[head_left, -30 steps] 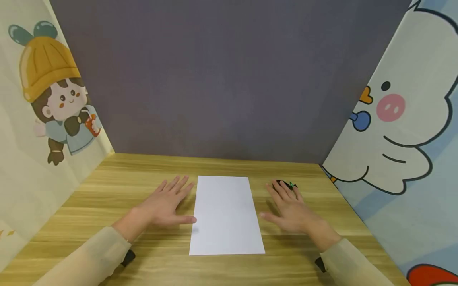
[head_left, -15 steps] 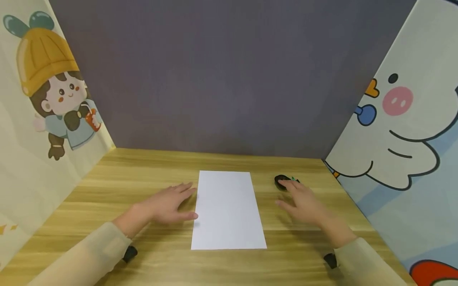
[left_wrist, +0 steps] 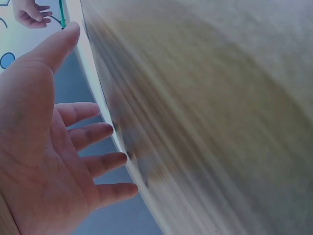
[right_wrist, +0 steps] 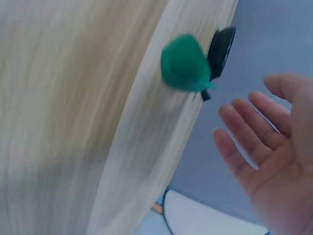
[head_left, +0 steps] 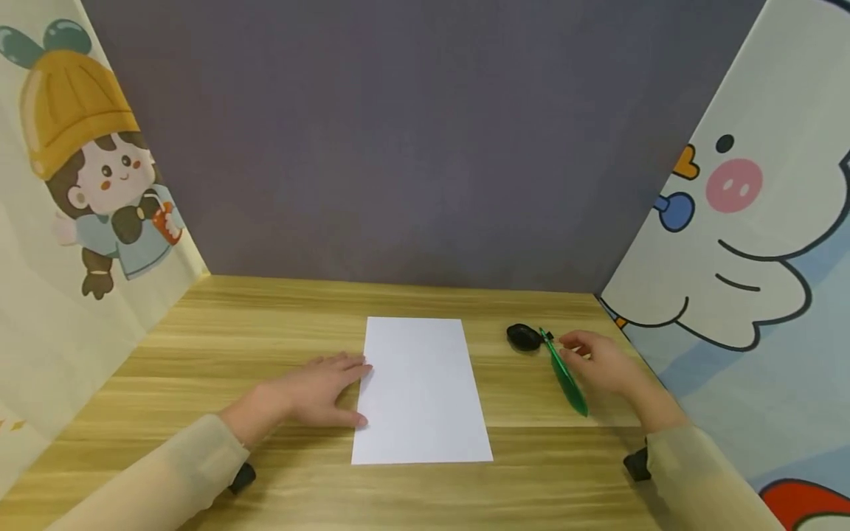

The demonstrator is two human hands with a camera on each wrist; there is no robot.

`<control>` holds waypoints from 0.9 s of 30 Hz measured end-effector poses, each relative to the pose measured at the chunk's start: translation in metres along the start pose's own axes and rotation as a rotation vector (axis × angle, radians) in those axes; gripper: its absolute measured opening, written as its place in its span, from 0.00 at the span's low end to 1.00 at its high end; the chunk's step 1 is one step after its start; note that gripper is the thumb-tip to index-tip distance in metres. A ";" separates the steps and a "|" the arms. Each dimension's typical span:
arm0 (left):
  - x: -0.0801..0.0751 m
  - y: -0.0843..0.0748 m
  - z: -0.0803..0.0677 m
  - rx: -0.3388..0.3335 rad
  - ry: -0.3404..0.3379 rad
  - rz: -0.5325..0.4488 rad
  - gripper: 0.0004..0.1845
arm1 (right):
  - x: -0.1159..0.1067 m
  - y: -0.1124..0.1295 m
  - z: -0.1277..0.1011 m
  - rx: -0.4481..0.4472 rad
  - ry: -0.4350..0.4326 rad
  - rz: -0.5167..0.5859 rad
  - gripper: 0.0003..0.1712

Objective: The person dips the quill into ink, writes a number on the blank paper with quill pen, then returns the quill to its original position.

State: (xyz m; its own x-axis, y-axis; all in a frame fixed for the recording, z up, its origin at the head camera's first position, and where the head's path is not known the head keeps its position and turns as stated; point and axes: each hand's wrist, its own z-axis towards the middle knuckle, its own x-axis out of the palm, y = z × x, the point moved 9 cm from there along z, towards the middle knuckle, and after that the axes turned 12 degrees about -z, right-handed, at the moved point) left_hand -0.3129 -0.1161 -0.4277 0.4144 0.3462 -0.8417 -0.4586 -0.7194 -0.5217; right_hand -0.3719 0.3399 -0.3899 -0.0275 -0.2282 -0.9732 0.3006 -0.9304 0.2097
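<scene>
A white sheet of paper lies upright in the middle of the wooden table. My left hand rests at its left edge, fingers extended, the fingertips touching or just over the paper. Beyond the paper on the right is a black oval object. Against its right end lies a slim green leaf-shaped thing, perhaps a pen, with a pointed stem end. Just right of it hovers my right hand, fingers loosely bent and holding nothing. The right wrist view shows a gap between that hand and the green thing.
A dark grey panel stands along the table's back edge. Cartoon-printed walls flank it, with a child figure on the left and a white character on the right. Bare wood shows around the paper.
My right hand has moved off the black oval object to the right, so that object and the green thing now show. The left hand has shifted slightly onto the paper's edge.
</scene>
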 end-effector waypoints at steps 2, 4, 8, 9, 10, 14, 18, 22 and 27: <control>0.002 0.001 0.000 -0.010 0.012 0.002 0.54 | 0.000 -0.009 0.002 0.003 -0.004 -0.021 0.23; 0.004 0.002 0.000 -0.018 0.019 0.009 0.54 | 0.000 -0.016 0.005 0.001 -0.011 -0.041 0.22; 0.004 0.003 0.000 -0.026 0.022 0.015 0.53 | 0.001 -0.028 0.009 0.008 -0.007 -0.047 0.19; 0.004 0.004 0.000 -0.027 0.020 0.020 0.53 | 0.002 -0.030 0.010 0.009 0.000 -0.037 0.18; 0.003 0.004 0.000 -0.029 0.020 0.021 0.53 | 0.003 -0.032 0.012 0.011 0.011 -0.030 0.18; 0.003 0.003 0.001 -0.014 0.022 0.024 0.52 | 0.009 -0.036 0.016 0.003 0.059 0.010 0.16; 0.003 0.002 0.001 -0.006 0.022 0.024 0.53 | 0.014 -0.035 0.021 -0.023 0.097 0.037 0.17; 0.003 0.002 0.000 0.003 0.019 0.022 0.53 | 0.018 -0.034 0.026 -0.041 0.127 0.035 0.18; 0.003 0.002 0.000 0.003 0.025 0.014 0.53 | 0.023 -0.037 0.033 -0.051 0.146 0.051 0.17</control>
State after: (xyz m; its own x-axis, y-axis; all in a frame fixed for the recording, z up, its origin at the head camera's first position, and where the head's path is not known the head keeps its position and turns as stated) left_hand -0.3126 -0.1158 -0.4315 0.4273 0.3213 -0.8451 -0.4669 -0.7220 -0.5106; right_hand -0.4151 0.3601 -0.4169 0.1271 -0.2267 -0.9656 0.3460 -0.9023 0.2573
